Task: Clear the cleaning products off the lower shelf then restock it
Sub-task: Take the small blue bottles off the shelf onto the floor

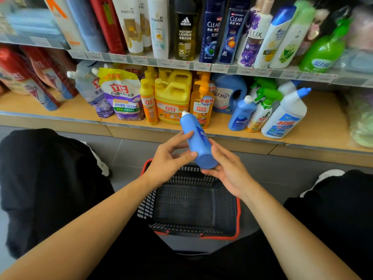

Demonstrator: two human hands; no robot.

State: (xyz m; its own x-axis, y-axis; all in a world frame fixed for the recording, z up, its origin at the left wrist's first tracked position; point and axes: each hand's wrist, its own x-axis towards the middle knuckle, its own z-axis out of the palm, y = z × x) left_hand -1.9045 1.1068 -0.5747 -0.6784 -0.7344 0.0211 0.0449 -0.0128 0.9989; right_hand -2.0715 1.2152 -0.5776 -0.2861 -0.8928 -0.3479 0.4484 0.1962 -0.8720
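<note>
Blue bottle (198,142): white cap, tilted with the cap toward the shelves and the base toward the camera; held in the air above the far edge of the basket, just in front of the lower shelf's front edge.
Left hand (167,160): clamped on the blue bottle, thumb and curled fingers against its left side.
Right hand (226,168): cupped round the bottle's base and right side, fingers curled beneath it.
Basket (238,219): black mesh, red rim, on the grey floor between the knees.
Lower shelf (327,122): wooden board, stocked left to right with a purple pouch (123,96), slim orange bottle (148,104), yellow jug (172,102), orange pump bottle (201,106), large blue jug (228,93) set further back, small blue bottle (241,114), green-triggered spray bottle (262,112), white bottle with blue cap (286,116). Last three close together and leaning.
Upper shelf (181,62): row of upright shampoo and wash bottles.
</note>
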